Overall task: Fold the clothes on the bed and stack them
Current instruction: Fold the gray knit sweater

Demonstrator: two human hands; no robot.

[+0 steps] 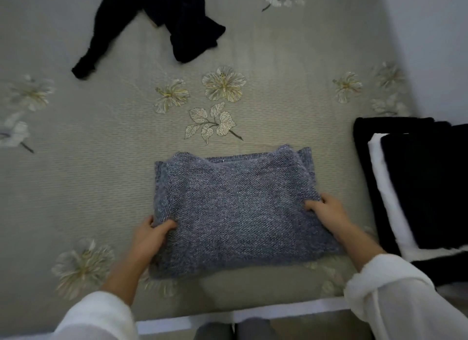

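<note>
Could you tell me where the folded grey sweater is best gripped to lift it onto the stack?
Grip the grey knit sweater at its two side edges, one from each side, thumbs on top, where the left hand and right hand pinch it now. It is a flat, floppy folded rectangle; a two-sided hold should keep the folds together.

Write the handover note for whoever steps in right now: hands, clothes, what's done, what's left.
Left hand grips the grey sweater at its left edge; right hand grips its right edge.
The sweater lies on the bed near the front edge and looks folded.
Done: a folded black and white stack sits to the right.
Left: probably move the sweater onto the stack, then fold and stack the crumpled black garment at the far side.
</note>
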